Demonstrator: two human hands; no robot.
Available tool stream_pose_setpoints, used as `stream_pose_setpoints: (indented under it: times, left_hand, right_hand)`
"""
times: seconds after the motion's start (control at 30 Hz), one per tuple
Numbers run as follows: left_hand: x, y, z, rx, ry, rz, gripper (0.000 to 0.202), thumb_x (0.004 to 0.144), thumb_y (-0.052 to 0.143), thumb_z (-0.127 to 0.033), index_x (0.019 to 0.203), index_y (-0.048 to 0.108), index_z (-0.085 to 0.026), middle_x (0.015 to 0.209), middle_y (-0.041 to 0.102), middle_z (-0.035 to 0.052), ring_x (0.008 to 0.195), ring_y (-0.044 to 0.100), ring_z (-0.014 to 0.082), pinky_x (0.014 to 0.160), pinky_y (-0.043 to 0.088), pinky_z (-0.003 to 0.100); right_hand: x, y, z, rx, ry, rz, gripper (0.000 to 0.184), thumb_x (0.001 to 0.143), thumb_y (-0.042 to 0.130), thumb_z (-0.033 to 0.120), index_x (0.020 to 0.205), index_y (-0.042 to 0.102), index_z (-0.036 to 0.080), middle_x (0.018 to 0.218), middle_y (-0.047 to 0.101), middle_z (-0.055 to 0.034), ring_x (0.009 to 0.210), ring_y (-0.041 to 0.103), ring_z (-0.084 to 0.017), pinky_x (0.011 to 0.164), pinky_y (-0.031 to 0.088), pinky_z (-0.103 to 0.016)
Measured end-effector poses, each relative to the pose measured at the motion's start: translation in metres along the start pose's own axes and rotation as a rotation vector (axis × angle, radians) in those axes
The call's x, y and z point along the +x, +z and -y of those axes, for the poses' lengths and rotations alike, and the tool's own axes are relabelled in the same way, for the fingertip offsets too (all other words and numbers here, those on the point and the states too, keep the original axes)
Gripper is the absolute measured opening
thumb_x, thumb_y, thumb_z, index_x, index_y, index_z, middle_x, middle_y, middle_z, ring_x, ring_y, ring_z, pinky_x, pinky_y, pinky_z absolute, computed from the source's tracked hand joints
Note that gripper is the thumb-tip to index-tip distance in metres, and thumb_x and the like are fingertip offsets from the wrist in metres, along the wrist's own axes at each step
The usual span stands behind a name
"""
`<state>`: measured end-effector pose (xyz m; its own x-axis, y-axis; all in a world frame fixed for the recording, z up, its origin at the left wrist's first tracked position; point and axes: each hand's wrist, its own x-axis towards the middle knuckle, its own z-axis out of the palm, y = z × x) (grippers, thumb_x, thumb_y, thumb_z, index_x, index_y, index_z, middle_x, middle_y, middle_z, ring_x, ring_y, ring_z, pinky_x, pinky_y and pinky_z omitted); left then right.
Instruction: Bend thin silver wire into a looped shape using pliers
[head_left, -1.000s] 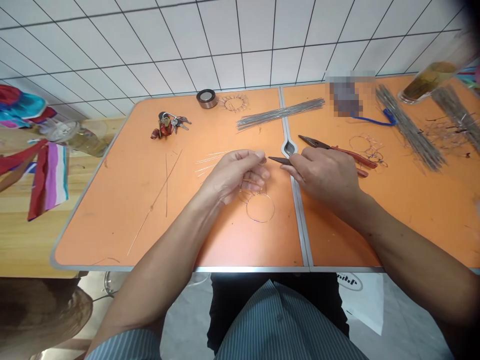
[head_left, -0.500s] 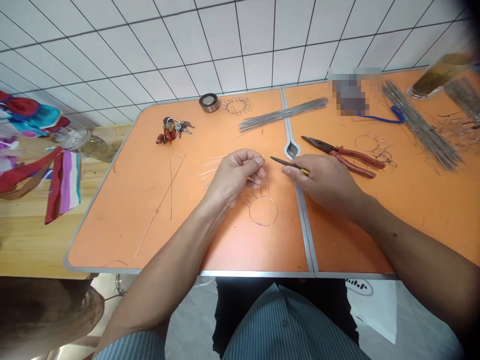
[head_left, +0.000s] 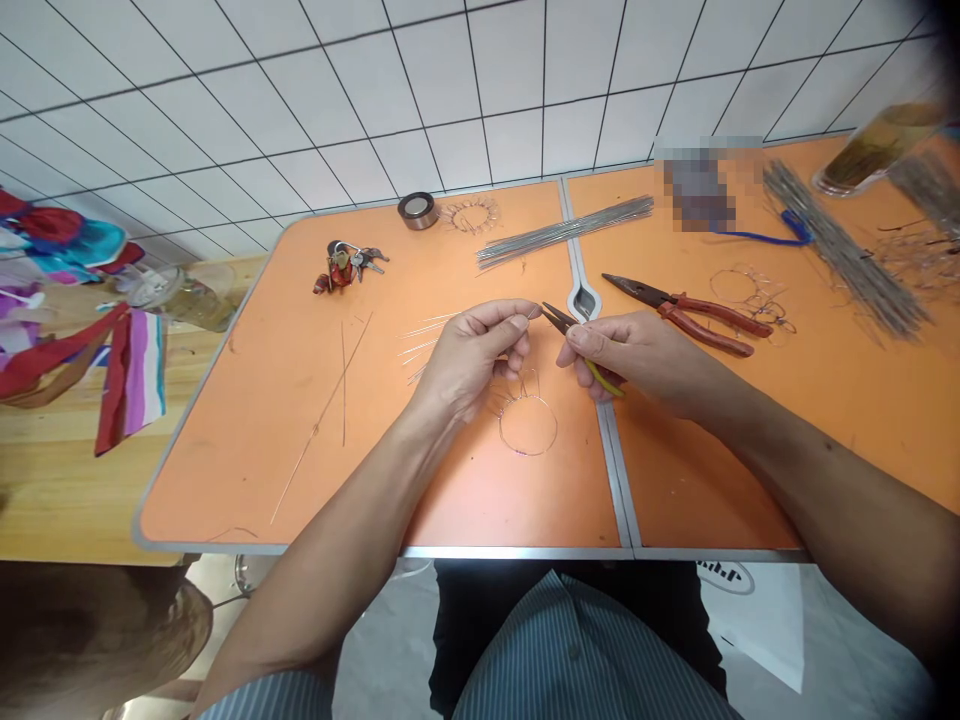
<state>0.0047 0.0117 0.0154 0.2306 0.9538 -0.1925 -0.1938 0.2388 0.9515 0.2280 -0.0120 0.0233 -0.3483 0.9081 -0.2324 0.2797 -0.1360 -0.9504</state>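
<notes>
My left hand [head_left: 472, 355] is closed in a pinch on a thin wire at the middle of the orange table [head_left: 247, 440]. A wire ring [head_left: 527, 424] with short spokes lies just below that hand. My right hand [head_left: 637, 358] grips small yellow-handled pliers [head_left: 576, 338], whose dark jaws stand slightly apart and point left at my left fingertips. Several thin silver wires [head_left: 420, 335] fan out on the table left of my left hand.
Red-handled pliers [head_left: 690, 310] lie right of my hands. A bundle of straight wires [head_left: 562, 230], a tape roll [head_left: 417, 209], a finished spoked ring [head_left: 470, 213] and keys [head_left: 341, 268] lie farther back. More wire bundles [head_left: 847, 255] and a glass jar [head_left: 877, 150] lie at the far right.
My right hand has lifted and turned the small pliers, bringing their tip up close to my left fingertips. My left hand has stayed pinched on the wire.
</notes>
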Motion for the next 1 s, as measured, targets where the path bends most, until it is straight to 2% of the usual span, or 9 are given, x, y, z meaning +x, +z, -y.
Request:
stream_pose_setpoints:
  times: [0.27, 0.7, 1.0]
  left_hand:
    - [0.0001, 0.0003, 0.0073, 0.058, 0.079, -0.015, 0.018, 0.086, 0.086, -0.029, 0.101, 0.085, -0.020, 0.067, 0.067, -0.0027, 0.052, 0.056, 0.0083, 0.049, 0.047, 0.021]
    - [-0.0046, 0.0064, 0.0050, 0.145, 0.142, -0.072, 0.015, 0.087, 0.084, -0.029, 0.100, 0.085, -0.020, 0.067, 0.066, -0.0019, 0.055, 0.057, 0.0104, 0.052, 0.048, 0.023]
    - [-0.0076, 0.0095, 0.0061, 0.310, 0.247, -0.134, 0.013, 0.095, 0.075, -0.018, 0.099, 0.087, -0.022, 0.067, 0.065, -0.0016, 0.058, 0.056, 0.0118, 0.056, 0.048, 0.025]
  right_hand:
    - [-0.0015, 0.0019, 0.0036, -0.014, 0.020, -0.012, 0.048, 0.103, 0.067, 0.066, 0.089, 0.075, 0.021, 0.074, 0.069, -0.0034, 0.057, 0.057, -0.013, 0.054, 0.044, -0.032]
    - [-0.0005, -0.0015, -0.0019, -0.074, -0.007, -0.019, 0.051, 0.104, 0.062, 0.070, 0.088, 0.075, 0.023, 0.070, 0.067, -0.0014, 0.054, 0.055, -0.014, 0.055, 0.042, -0.033]
    - [-0.0012, -0.0008, -0.0022, -0.086, 0.000, -0.039, 0.050, 0.103, 0.064, 0.070, 0.088, 0.076, 0.023, 0.074, 0.068, -0.0032, 0.056, 0.056, -0.015, 0.055, 0.043, -0.034]
